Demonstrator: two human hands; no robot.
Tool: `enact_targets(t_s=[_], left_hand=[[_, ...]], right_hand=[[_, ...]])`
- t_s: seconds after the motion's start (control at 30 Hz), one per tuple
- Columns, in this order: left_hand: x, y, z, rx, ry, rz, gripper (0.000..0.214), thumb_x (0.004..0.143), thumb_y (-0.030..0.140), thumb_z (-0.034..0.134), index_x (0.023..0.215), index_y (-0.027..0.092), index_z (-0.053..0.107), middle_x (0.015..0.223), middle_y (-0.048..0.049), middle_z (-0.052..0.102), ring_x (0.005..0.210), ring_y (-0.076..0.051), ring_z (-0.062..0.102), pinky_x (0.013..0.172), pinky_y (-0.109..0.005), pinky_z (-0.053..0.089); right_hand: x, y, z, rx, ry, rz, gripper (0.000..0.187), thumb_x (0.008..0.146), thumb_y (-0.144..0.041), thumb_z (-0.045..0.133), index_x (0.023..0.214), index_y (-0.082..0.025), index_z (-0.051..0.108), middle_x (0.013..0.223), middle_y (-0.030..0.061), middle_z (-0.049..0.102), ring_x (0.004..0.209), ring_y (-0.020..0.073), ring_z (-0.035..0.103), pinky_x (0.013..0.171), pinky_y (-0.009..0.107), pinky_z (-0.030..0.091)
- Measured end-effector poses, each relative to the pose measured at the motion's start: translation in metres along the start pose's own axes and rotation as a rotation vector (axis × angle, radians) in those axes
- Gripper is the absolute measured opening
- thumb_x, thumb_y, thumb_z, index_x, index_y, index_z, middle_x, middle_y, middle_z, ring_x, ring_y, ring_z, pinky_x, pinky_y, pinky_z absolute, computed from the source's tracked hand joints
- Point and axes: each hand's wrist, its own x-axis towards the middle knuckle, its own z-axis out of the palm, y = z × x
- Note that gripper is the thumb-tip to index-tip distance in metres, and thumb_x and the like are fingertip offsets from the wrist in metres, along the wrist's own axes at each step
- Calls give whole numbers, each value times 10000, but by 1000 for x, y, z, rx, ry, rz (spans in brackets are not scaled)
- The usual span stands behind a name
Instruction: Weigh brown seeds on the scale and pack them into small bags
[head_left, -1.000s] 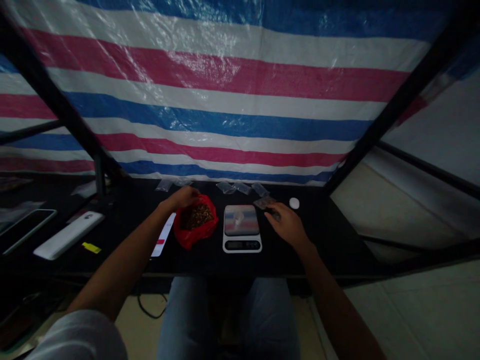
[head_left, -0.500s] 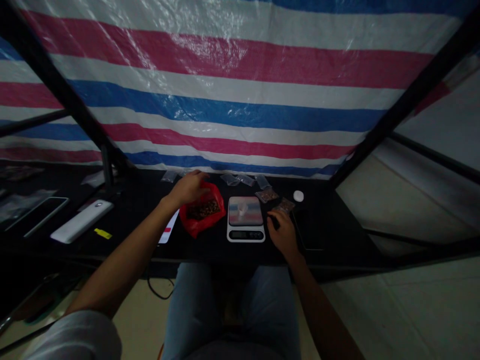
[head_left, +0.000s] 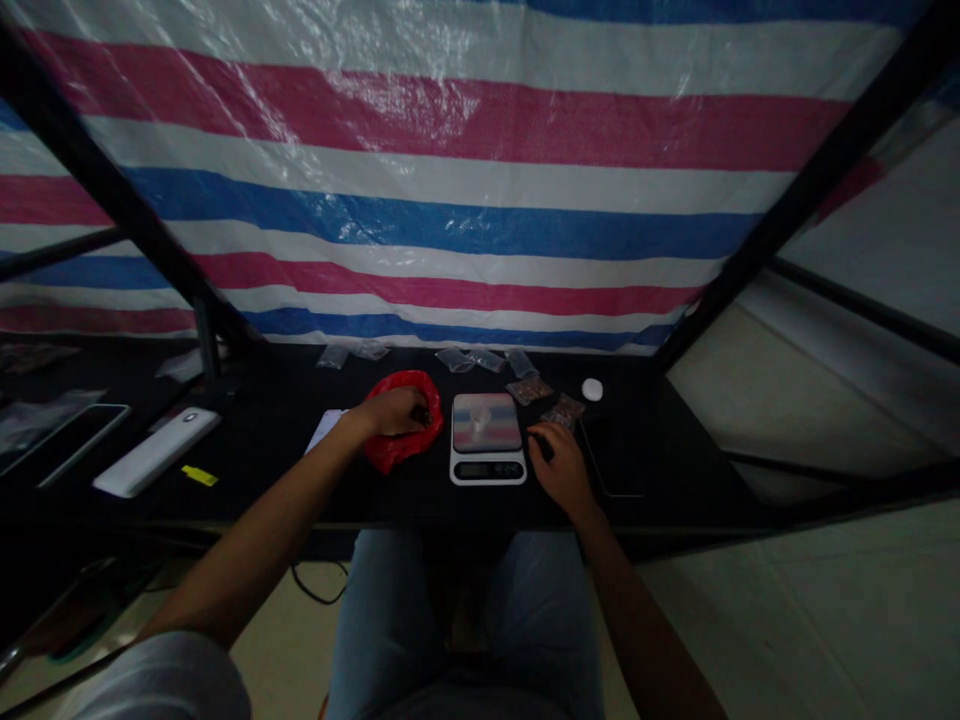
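My left hand reaches into a red plastic bag of brown bits on the black table; its fingers are curled inside the bag, and what they hold is hidden. Right of the bag stands a small digital scale with a little clear cup on its platform. My right hand rests on the table just right of the scale, fingers curled down, beside a small filled clear packet.
Several small clear packets lie along the table's back edge, and a white round lid sits to the right. A white slab-shaped device, a phone and a yellow tag lie at left. A striped tarp hangs behind.
My left hand has gone from the bag's far rim down into the bag. My right hand drew back from the packets to the table beside the scale. The view shifted slightly.
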Motion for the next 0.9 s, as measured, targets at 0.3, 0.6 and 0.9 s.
enact_targets(t_s=[0.3,0.6,0.9], left_hand=[[-1,-5,6,-24,-29,-47,283,816,116,621,1040,185,780,1024,-57,798,925,-195,738,768,-233,513],[-6,3,-8,-6,8,-45,258,859,183,594,1002,197,807,982,-62,805,880,-205,744,827,-257,527],[-13,1,-23,31,19,-95,233,872,213,624,997,252,816,1009,-48,815,918,-215,752,821,-245,513]], right_hand=[[0,2,0,52,-20,41,182,948,-268,535,986,-225,708,1012,103,744,1017,280,686,945,467,545],[1,0,-2,91,-25,83,191,944,-280,534,958,-213,712,990,108,753,1006,277,700,929,448,548],[2,-2,-4,127,-46,104,186,940,-298,547,947,-216,714,973,98,753,966,255,704,894,420,558]])
